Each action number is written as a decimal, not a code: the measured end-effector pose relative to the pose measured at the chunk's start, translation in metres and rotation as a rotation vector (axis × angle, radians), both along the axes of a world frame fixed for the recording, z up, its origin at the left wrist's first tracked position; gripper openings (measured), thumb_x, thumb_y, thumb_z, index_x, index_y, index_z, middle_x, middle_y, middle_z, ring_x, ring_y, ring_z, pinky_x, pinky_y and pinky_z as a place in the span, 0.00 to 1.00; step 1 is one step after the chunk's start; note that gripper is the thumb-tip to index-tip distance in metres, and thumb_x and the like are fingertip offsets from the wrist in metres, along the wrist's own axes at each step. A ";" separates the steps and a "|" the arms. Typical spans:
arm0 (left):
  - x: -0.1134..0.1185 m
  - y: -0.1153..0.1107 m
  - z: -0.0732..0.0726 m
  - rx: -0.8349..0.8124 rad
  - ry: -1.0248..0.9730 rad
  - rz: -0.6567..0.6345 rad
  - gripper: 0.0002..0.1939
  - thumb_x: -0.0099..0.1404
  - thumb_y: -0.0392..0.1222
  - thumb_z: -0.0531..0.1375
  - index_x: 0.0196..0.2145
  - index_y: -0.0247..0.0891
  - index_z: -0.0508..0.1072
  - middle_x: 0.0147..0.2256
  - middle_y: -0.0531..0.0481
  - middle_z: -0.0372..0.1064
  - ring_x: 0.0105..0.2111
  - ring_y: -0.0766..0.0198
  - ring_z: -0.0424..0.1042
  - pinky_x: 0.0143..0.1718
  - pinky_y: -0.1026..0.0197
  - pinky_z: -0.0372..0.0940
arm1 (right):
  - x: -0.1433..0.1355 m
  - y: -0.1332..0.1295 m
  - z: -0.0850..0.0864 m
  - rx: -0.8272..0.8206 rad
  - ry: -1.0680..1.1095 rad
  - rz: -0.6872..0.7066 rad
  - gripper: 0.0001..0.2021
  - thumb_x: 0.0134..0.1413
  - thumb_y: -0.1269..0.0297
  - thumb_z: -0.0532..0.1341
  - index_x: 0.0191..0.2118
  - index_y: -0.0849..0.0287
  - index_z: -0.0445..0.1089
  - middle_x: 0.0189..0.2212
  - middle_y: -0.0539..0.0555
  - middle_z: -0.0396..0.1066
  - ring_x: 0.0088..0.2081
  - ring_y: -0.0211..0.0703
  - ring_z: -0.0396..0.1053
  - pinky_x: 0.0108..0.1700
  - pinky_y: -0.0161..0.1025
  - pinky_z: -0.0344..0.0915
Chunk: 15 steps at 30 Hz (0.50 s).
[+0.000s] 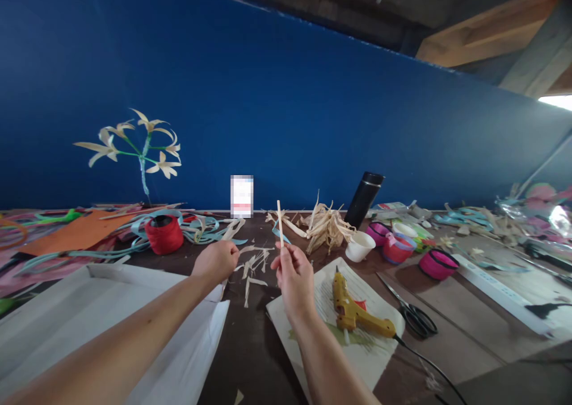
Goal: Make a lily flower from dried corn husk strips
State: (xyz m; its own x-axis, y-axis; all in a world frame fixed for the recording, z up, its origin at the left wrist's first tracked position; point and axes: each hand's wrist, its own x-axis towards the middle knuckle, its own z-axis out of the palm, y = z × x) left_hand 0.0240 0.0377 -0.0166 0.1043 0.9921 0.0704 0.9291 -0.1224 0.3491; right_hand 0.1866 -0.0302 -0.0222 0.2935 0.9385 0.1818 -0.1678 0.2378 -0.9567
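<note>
Between its thumb and fingers, my right hand [295, 277] pinches a thin pale strip [280, 221] that stands upright. My left hand [217, 261] is closed in a fist to the left of it; anything inside is hidden. Pale scraps [254, 262] lie on the dark table between and beyond the hands. Behind the right hand rests a bundle of dry, husk-like strips [329, 229]. A yellow glue gun [346, 307] lies on printed paper [319, 286] by my right forearm, with black-handled scissors [417, 318] to its right.
A white open box [147, 280] lies under my left forearm. Behind it are a red ribbon roll [164, 238] and an artificial flower stem [143, 161]. A white cup [360, 247], black bottle [365, 199], pink rolls [438, 264] and power strip [500, 295] occupy the right.
</note>
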 end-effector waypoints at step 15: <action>-0.020 0.001 -0.016 0.019 -0.041 -0.050 0.19 0.60 0.40 0.49 0.45 0.43 0.73 0.42 0.47 0.74 0.41 0.58 0.71 0.40 0.63 0.60 | -0.001 -0.003 0.008 -0.021 0.048 0.010 0.14 0.53 0.56 0.57 0.40 0.61 0.68 0.17 0.46 0.62 0.15 0.29 0.48 0.15 0.28 0.43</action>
State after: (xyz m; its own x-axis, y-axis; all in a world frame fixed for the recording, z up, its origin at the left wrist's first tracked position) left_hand 0.0042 0.0389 -0.0321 0.1500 0.9842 0.0941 0.9068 -0.1748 0.3835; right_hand 0.1858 -0.0333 -0.0143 0.2924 0.9448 0.1477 -0.2158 0.2157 -0.9523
